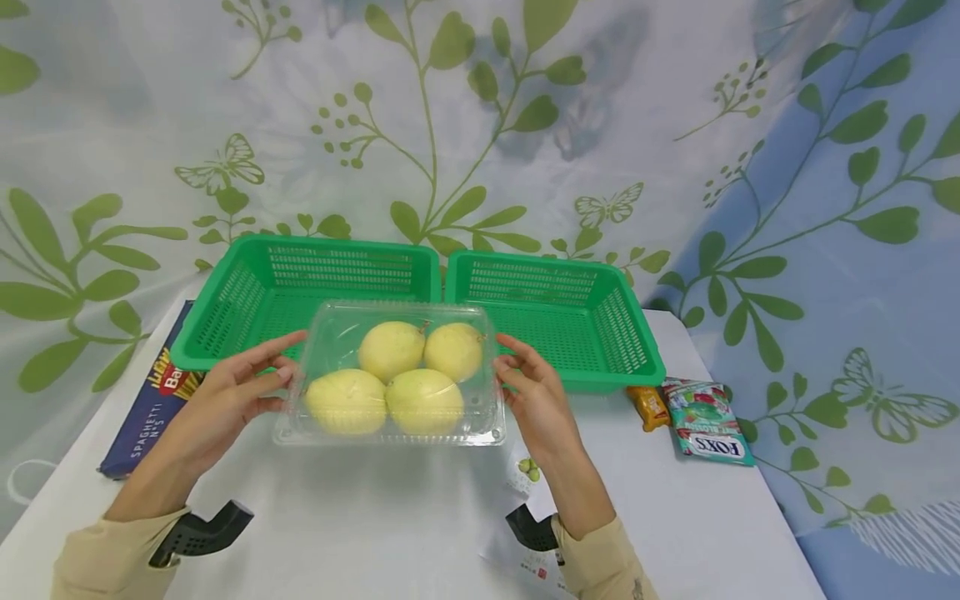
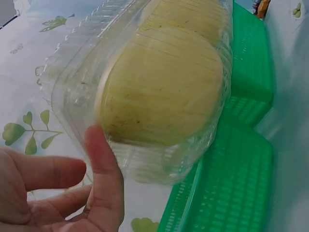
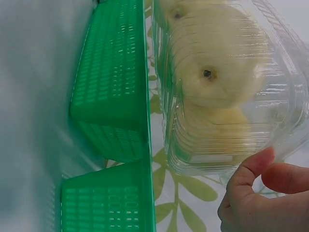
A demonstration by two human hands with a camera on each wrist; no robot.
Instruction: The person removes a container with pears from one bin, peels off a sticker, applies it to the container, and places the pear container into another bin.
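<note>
A clear plastic clamshell container [image 1: 296, 421] with several pale yellow pears [image 1: 425, 402] inside is held up between both hands, in front of two green baskets. My left hand [image 1: 228, 404] grips its left end; one fingertip presses the plastic in the left wrist view, where the hand [image 2: 94, 188] is partly cut off. At the right end my right hand [image 1: 542, 392] pinches the rim with thumb and forefinger, as the right wrist view shows the hand [image 3: 260, 188] close up. The lid appears shut.
Behind the container stand a left green basket [image 1: 217, 292] and a right green basket [image 1: 618, 333], side by side. A blue spaghetti box [image 1: 146, 417] lies at left. At right lie a teal Fox's packet [image 1: 705, 421] and a small orange packet [image 1: 649, 407]. A printed sheet [image 1: 525, 558] lies in front.
</note>
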